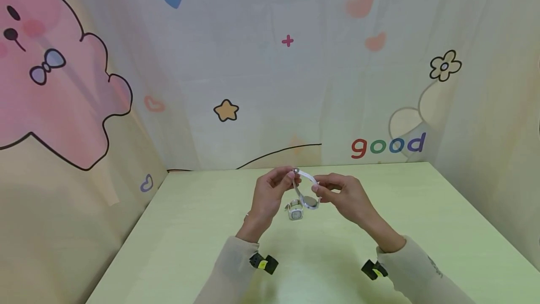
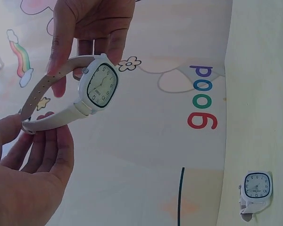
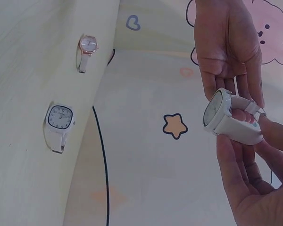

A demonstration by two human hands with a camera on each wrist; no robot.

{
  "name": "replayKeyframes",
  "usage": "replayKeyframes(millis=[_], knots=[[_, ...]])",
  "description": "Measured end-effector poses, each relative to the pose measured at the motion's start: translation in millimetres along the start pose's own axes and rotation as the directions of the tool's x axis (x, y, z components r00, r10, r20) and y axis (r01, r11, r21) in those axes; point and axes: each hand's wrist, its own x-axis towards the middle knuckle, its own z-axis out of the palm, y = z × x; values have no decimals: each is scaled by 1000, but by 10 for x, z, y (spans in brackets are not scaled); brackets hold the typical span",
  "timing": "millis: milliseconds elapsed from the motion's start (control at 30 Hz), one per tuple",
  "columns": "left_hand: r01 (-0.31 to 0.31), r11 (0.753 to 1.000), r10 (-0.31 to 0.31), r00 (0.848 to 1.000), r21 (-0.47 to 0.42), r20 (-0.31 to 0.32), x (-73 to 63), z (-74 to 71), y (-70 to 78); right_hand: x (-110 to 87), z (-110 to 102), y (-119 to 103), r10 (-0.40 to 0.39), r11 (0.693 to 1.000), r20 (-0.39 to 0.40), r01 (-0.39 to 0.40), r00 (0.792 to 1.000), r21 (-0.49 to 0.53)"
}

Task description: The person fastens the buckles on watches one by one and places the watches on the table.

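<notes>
- While the left hand (image 1: 269, 197) is pinching the buckle end of its strap, a white wristwatch (image 2: 102, 86) is hanging in the air between both hands, above the worktop (image 1: 185, 233).
- The right hand (image 1: 343, 196) is gripping the same wristwatch by the strap near the case, thumb on one side and fingers on the other.
- The strap is forming a loop, its white outside and duller, holed inside both showing; whether the buckle is fastened, I cannot tell.
- The rounded-square dial is facing the left wrist camera, showing dark numerals inside a dark border.
- Just beyond the hands' work, a second white watch (image 3: 60, 117) is resting on the worktop, its similar squarish dial ringed in black and its strap curling beneath it.
- Near that one, in the right wrist view, a small round watch (image 3: 88, 44) with a rose-gold case and pale strap is lying on the worktop, apart from its neighbour.
- Pale sleeves (image 1: 229, 266) are covering both forearms.
- Behind the worktop, a printed backdrop (image 1: 253, 55) is standing, showing a pink bear (image 1: 63, 102), an orange star (image 1: 226, 110) and the coloured word "good" (image 1: 388, 146).
</notes>
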Motion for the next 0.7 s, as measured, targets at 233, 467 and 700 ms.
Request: replayKeyframes(millis=[233,467,700], knots=[[-1,1000,1,1000,1,9,-3,8,-9,30,27,3,-9,1000,3,9,1000,8],[15,1000,-15,1000,-2,-18,-6,13,-10,36,37,-34,-16,1000,8,16,1000,-15],[30,998,-30,1000,-53,5,-15,10,5,43,34,-53,-21,995,17,23,1000,-102]])
